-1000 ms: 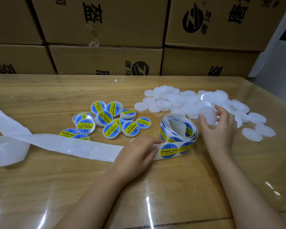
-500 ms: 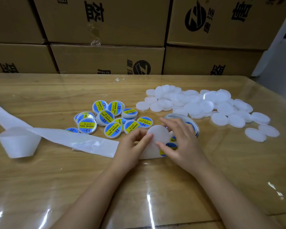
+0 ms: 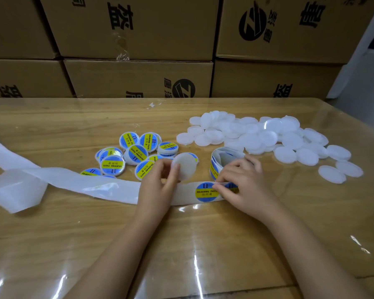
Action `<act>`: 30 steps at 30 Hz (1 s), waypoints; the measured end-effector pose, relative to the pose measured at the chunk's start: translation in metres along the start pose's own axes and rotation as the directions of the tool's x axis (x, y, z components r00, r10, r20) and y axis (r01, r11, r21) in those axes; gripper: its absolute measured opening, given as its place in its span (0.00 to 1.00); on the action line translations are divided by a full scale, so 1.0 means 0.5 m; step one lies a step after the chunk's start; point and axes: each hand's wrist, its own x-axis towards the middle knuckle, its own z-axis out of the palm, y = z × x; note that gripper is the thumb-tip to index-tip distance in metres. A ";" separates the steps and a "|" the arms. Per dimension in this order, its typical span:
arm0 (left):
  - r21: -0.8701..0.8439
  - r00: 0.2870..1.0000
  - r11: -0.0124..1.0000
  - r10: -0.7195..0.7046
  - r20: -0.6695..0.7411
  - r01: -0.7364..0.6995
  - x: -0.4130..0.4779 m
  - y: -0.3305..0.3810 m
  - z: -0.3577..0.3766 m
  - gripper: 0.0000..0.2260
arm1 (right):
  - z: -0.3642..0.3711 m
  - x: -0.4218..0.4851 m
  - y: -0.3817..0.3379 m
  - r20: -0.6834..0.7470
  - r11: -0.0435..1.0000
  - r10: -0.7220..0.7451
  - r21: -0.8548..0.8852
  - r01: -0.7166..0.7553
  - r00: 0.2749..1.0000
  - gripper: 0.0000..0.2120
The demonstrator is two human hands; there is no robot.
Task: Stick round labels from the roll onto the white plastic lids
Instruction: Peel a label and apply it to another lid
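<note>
Releasing lid (image 3: 185,167), right hand (image 3: 242,182) now pinching label (image 3: 204,193)

Two bare forearms (image 3: 117,244), seen from below the elbow to the wrist, slim and smooth, left grip (image 3: 158,186) a bare hand with slender fingers and a short plain thumbnail, right grip (image 3: 242,180) a bare hand too, slender fingers, short plain nails, rounded knuckles.

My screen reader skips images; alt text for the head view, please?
A person's left hand holds a blank white lid while the right hand pinches a round label on the backing strip; labelled lids lie left, blank lids right.
</note>
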 end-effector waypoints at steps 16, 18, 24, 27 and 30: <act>0.409 0.989 0.902 0.112 0.095 -0.141 -0.008 -0.011 0.008 0.14 | -0.006 0.002 -0.033 0.047 0.948 0.186 -0.272 -0.167 0.981 0.27; 0.385 0.991 0.913 0.113 0.077 -0.134 -0.007 -0.013 0.007 0.14 | -0.006 0.000 -0.035 -0.008 0.954 0.151 -0.261 -0.148 0.988 0.26; 0.332 0.995 0.938 0.091 0.047 -0.102 -0.004 -0.023 0.009 0.11 | 0.011 0.000 -0.052 -0.122 0.973 -0.217 -0.102 0.205 0.969 0.10; 0.335 0.995 0.937 0.090 0.039 -0.098 -0.003 -0.025 0.010 0.10 | 0.021 -0.002 -0.055 -0.089 0.961 -0.275 -0.034 0.273 0.957 0.04; 0.330 0.996 0.940 0.069 0.055 -0.083 -0.003 -0.025 0.010 0.09 | 0.021 -0.003 -0.053 -0.051 0.966 -0.257 0.024 0.259 0.965 0.03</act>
